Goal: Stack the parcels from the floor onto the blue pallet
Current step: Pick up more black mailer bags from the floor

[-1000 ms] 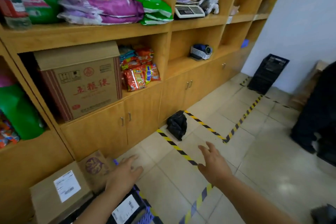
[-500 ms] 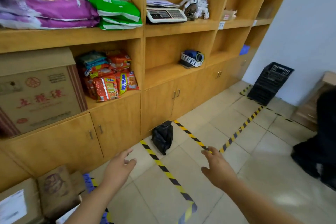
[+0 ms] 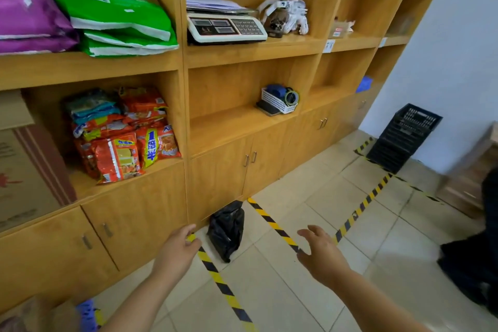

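Note:
A black plastic-wrapped parcel point(image 3: 225, 229) lies on the tiled floor against the base of the wooden cabinet. My left hand point(image 3: 179, 249) hovers just left of it, fingers relaxed and holding nothing. My right hand point(image 3: 320, 252) reaches out to the right of the parcel, fingers spread, also empty. Neither hand touches the parcel. At the bottom left edge a corner of the blue pallet point(image 3: 87, 314) shows, with a blurred brown parcel point(image 3: 40, 315) beside it.
A wooden shelving unit point(image 3: 229, 129) with cupboard doors fills the left and back. Yellow-black tape point(image 3: 223, 283) runs across the floor tiles. A black crate point(image 3: 401, 137) leans on the far wall. A person in dark clothing point(image 3: 479, 259) is at the right edge.
My view has swung right, away from the pallet and its parcels. Both hands have moved forward toward the black parcel, which is now closer between them.

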Motion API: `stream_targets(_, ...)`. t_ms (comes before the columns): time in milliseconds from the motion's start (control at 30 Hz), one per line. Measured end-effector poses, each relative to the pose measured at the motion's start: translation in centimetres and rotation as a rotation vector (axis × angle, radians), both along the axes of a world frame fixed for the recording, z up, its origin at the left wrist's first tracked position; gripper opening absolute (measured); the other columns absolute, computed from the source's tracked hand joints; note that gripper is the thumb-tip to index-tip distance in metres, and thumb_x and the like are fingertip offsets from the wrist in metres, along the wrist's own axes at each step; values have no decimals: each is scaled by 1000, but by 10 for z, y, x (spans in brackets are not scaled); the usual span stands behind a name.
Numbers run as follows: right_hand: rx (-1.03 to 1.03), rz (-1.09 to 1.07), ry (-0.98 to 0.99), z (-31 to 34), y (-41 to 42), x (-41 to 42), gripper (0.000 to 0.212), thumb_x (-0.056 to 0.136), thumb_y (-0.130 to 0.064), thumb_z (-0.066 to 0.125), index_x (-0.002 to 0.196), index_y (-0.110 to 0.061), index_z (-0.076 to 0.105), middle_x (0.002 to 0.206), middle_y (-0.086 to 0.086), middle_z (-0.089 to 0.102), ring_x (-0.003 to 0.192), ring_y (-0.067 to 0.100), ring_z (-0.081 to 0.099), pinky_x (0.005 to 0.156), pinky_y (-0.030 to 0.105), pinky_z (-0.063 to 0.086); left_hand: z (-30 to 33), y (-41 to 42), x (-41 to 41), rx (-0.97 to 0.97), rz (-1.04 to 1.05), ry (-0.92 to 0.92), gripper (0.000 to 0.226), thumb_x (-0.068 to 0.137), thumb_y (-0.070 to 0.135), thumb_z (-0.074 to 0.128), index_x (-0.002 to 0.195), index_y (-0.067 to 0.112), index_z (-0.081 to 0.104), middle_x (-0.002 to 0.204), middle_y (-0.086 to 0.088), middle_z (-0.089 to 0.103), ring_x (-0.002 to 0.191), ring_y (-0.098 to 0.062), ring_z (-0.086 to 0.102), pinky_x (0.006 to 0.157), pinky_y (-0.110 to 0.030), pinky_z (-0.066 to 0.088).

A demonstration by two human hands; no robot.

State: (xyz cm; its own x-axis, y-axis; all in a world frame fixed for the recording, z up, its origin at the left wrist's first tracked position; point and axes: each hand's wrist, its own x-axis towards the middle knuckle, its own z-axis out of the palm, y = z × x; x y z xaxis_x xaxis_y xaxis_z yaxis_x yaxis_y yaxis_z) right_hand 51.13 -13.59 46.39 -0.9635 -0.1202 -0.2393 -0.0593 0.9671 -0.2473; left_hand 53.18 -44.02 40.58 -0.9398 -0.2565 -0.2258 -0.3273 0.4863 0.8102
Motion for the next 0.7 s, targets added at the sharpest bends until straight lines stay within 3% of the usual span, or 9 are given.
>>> stream_targets(200,3,-46,-40,-8,25,-92,50,96,-30,49,143,-25,34,154,0,22,140,19,25,107,28,35,1,24,-100,-40,-76,-51,43,95,25,51,137,20,45,140,-2,46,120,-18,51,86,-26,39)
stream_targets(433,-21,8,-106,-34,59,-191,50,95,-26,49,143,-23,35,150,1,28,138,19,27,104,28,36,-12,63,-184,-67,-34,-93,41,94,26,54,134,19,49,138,-2,49,118,-18,52,91,-30,42)
stream_targets(700,-16,218,-189,-62,115,-322,47,93,-21,47,140,-19,41,142,0,40,132,19,34,102,28,36,-35,139,-256,-44,173,-156,39,95,23,51,134,16,50,138,-3,51,120,-19,52,84,-27,37)
